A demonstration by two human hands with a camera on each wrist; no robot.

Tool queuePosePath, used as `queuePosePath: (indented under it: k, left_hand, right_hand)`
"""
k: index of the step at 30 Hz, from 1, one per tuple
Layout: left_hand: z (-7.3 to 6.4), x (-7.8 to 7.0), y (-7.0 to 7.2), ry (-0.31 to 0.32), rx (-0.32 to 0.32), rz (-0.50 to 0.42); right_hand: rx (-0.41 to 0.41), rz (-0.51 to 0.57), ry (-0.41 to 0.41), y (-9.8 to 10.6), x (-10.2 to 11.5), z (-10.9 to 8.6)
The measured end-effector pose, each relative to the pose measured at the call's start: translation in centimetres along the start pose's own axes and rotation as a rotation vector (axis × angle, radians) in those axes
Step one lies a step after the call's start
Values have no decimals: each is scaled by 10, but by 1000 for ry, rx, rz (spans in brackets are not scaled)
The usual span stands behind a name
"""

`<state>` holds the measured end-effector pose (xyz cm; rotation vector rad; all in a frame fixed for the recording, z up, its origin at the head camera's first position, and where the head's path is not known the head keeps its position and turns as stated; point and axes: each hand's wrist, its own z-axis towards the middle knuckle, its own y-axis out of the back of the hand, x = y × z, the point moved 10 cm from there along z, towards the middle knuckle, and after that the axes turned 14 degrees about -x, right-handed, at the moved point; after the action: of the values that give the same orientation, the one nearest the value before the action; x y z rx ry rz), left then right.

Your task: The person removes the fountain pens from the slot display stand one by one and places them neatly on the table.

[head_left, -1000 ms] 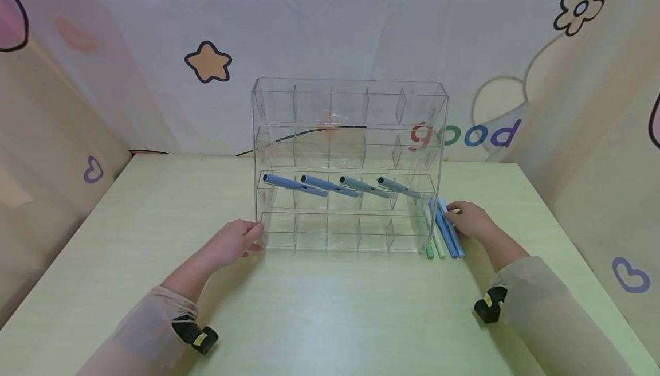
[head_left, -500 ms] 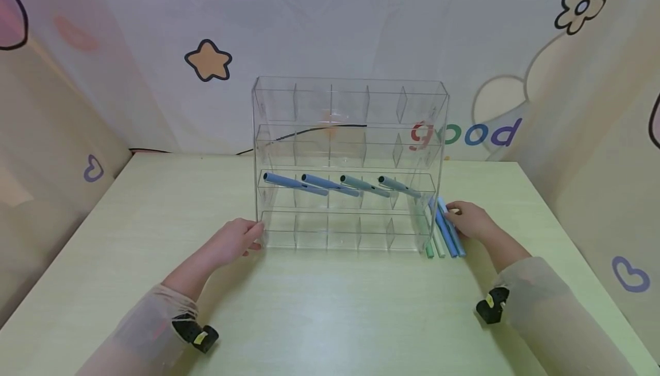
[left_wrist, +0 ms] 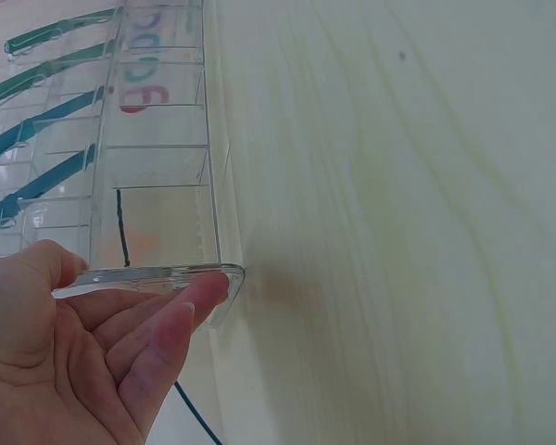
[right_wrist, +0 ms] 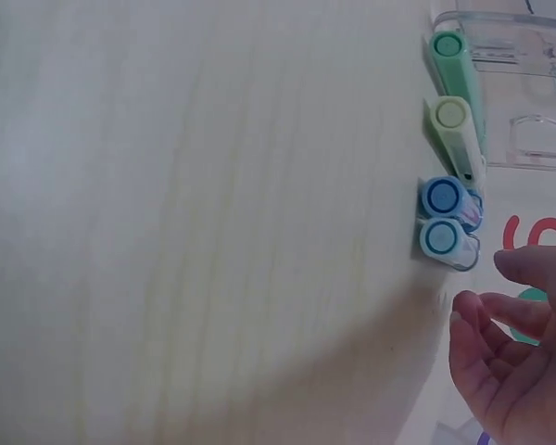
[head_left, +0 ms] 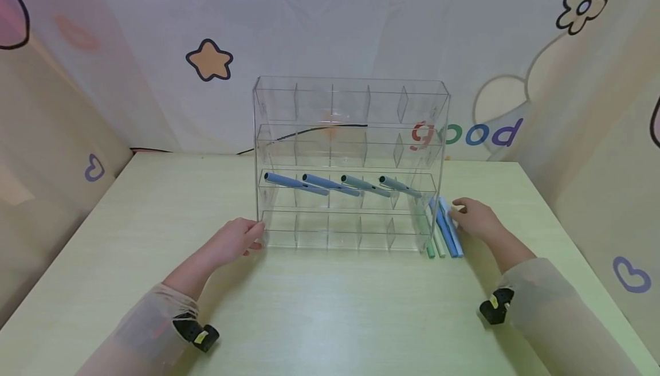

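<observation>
A clear acrylic rack (head_left: pixel 340 239) with stepped, divided tiers stands at mid-table. My left hand (head_left: pixel 239 241) grips its lower left side panel, thumb on one face and fingers on the other, as the left wrist view shows. Two blue markers (head_left: pixel 294 184) and two grey-green markers (head_left: pixel 365 185) lie slanted in one tier. On the table by the rack's right side lie a green marker (right_wrist: pixel 459 74), a pale green marker (right_wrist: pixel 456 125), a blue marker (right_wrist: pixel 445 197) and a light blue marker (right_wrist: pixel 442 238). Beside the light blue one hovers my right hand (head_left: pixel 476 218), thumb and fingers apart, holding nothing.
The pale wooden table (head_left: pixel 330 318) reaches back to a printed curtain (head_left: pixel 350 20) behind the rack. Fabric also hangs along both sides. A dark camera is strapped to each sleeve.
My right hand has shifted slightly right, away from the light blue marker, and its thumb and fingers have parted from it. The left hand keeps its grip on the rack.
</observation>
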<state>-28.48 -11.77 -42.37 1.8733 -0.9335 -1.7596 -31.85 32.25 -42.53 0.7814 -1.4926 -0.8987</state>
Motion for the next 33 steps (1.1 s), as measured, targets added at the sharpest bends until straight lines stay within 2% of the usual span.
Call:
queuePosePath:
  k: [6,11,18,22,27,33]
  left_hand:
    - [0,0,0,-4,-3,0]
    - [0,0,0,-5,-6,4]
    - [1,1,0,-3,-6,3]
    - [1,0,0,-5,-6,4]
    - [0,-2,-1,-5,-1,-2]
    - [1,-2,1,-12,-13,24]
  right_hand:
    - [-125,83,53,22,9,-4]
    - [-187,188,92,39,24,-10]
    - [-200,317,70,56,36,-18]
    - [-207,354,61,63,42,-21]
    - [-244,367,92,73,51,-26]
    - [-288,439,125,82,65,-33]
